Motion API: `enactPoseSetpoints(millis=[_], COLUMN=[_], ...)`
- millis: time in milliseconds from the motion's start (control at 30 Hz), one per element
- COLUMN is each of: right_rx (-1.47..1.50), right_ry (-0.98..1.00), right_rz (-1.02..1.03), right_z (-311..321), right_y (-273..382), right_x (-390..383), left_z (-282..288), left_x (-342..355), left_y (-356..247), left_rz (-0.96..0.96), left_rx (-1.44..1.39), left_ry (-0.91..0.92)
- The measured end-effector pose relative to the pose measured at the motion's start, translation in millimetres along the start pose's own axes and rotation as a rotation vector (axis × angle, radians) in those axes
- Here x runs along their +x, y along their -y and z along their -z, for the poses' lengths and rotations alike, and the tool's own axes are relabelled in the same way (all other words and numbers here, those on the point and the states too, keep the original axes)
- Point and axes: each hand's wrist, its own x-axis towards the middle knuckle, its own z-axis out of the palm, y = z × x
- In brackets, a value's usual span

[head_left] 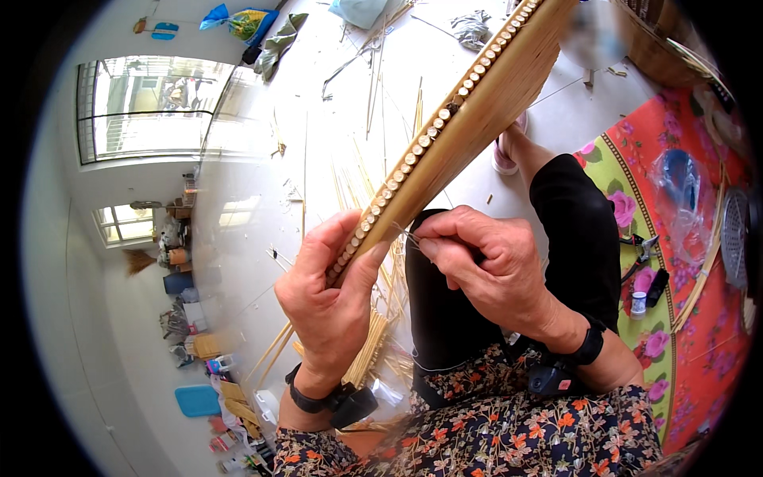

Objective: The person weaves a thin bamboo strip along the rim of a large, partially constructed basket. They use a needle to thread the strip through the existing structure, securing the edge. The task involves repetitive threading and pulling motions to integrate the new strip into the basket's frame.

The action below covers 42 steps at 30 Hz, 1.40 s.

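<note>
A long panel of thin reed or bamboo stalks (477, 119) slants up from my hands to the upper right, its edge a row of pale round cut ends. My left hand (330, 278) is closed around the panel's lower end, thumb on the near face and fingers behind. Close by on the right, my right hand (481, 250) pinches a thin strand of thread or wire (405, 232) that runs to the panel's face. Its fingertips are pressed together just off the panel.
Loose stalks (369, 350) and offcuts litter the pale tiled floor. On my right lies a red and green flowered cloth (656, 342) with pliers (638, 253), a small white bottle (638, 305) and a clear plastic bag (682, 207). A woven basket (660, 52) stands at upper right.
</note>
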Motion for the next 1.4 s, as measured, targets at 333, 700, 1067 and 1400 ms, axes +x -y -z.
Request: enactPoseSetpoints(millis=[333, 700, 1067, 1400], right_rx=[0.268, 0.750, 0.922, 0.871], right_ry=[-0.024, -0.032, -0.075, -0.142], right_rz=[-0.286, -0.540, -0.592, -0.597], right_z=[9.5, 29.1, 34.9, 42.2], right_y=[4.3, -35.1, -57.6, -55.0], right_x=[-26.3, -73.8, -94.5, -93.8], left_z=[-18.5, -30.4, -15.8, -36.7], left_x=[-20.4, -45.0, -48.1, -40.8], left_y=[-4.7, -3.4, 7.2, 26.5], left_rz=[-0.271, -0.484, -0.561, -0.629], left_rx=[0.193, 0.346, 0.478, 0.416], left_ry=[0.018, 0.154, 0.319, 0.227])
